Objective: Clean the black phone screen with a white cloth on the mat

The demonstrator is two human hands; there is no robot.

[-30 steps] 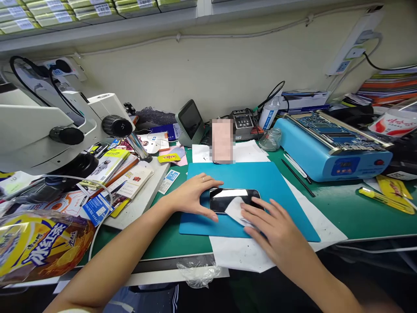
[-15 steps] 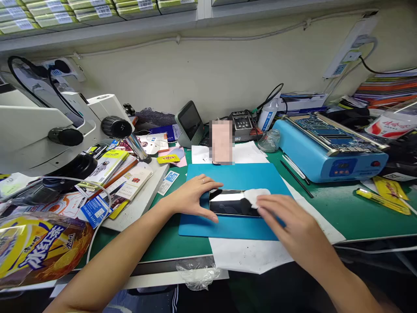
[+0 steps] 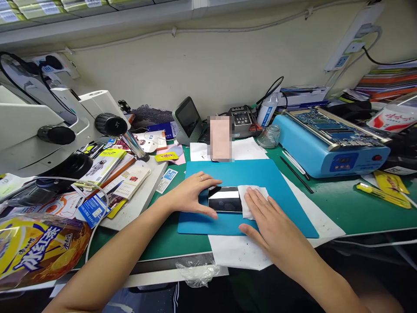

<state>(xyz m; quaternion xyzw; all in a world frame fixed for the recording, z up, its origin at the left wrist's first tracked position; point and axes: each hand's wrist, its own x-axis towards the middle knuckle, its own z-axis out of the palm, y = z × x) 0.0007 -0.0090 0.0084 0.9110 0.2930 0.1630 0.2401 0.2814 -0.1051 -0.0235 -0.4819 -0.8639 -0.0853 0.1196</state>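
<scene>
A phone (image 3: 224, 201) with a glossy dark screen lies lengthwise on the blue mat (image 3: 276, 174). My left hand (image 3: 190, 194) brackets the phone's left end, thumb along the near edge and fingers along the far edge. Over the right part of the screen lies a white wipe (image 3: 243, 202), which covers that end. My right hand (image 3: 269, 219) rests flat on the wipe, fingers stretched out and thumb apart on the near side.
Left stand a microscope (image 3: 65, 126), booklets (image 3: 130, 178) and a drink bottle (image 3: 42, 248). A pale pink blurred panel (image 3: 221, 138) stands behind the mat. To the right are a blue heating station (image 3: 325, 152), a black pen-like tool (image 3: 296, 174) and a yellow cutter (image 3: 382, 195).
My right hand has gone from pinching the bunched wipe to lying flat on it. The wipe is now spread out over the screen. My left hand stays at the phone's left end.
</scene>
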